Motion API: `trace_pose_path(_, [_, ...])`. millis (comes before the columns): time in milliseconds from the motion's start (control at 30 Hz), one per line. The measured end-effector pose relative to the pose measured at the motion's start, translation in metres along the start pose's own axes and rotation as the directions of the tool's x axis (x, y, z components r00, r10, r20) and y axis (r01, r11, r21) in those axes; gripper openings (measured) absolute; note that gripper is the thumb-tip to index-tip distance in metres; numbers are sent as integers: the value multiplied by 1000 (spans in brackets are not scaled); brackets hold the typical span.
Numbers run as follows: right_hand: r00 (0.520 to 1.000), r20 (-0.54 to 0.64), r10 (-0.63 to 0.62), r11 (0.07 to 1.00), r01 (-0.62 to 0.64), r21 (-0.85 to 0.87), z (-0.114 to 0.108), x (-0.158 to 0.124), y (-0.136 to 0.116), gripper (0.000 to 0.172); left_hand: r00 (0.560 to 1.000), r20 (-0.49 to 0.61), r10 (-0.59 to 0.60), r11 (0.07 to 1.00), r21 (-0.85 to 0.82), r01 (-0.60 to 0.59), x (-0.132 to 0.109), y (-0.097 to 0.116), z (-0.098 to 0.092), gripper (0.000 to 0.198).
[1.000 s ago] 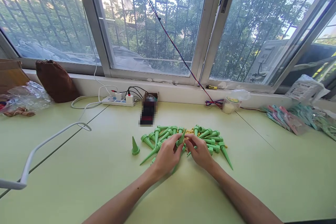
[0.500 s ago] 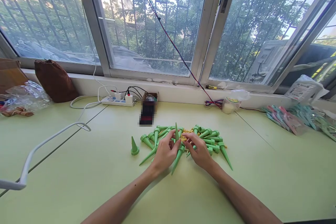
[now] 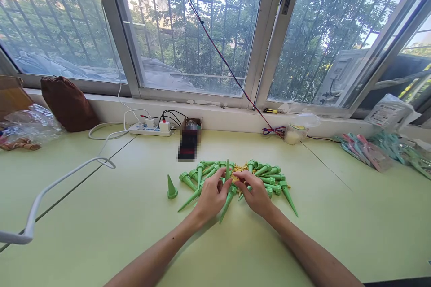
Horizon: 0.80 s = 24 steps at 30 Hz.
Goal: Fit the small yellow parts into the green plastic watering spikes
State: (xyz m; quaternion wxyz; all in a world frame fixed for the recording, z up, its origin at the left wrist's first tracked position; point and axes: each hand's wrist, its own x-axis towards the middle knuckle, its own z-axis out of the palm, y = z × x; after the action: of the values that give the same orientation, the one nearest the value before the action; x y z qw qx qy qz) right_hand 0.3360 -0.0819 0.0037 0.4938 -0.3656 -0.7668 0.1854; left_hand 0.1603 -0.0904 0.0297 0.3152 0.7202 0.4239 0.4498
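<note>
"Where's the green spike (image 3: 228, 169)?"

"Just left of the yellow bits (image 3: 241, 168), pinched in my left hand (image 3: 212, 195), the nearer one. It lies left of my right hand (image 3: 255, 193)'s fingertips."

"Those fingertips?"

"Close together; I can't tell if they grip anything."

"And the spike's long axis?"

"Nearly upright, tip up."

Cones (image 3: 226, 206) are all bright green, bits (image 3: 240, 169) yellow, table (image 3: 134, 242) a pale yellowish green. Clocking round from the cones: red-and-dark-blue wire (image 3: 220, 55) at 12, pink and teal clips (image 3: 367, 150) near 3, dark brown bag (image 3: 67, 103) plus white strip (image 3: 144, 131) around 10. Window frame's (image 3: 121, 31) just plain grey.
</note>
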Motion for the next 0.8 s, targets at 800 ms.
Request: trace_pose_path(800, [997,73,-12,999,16,-52,-2,2,-3,20,999,-10,36,997,74,-35,-2,-5,2,18])
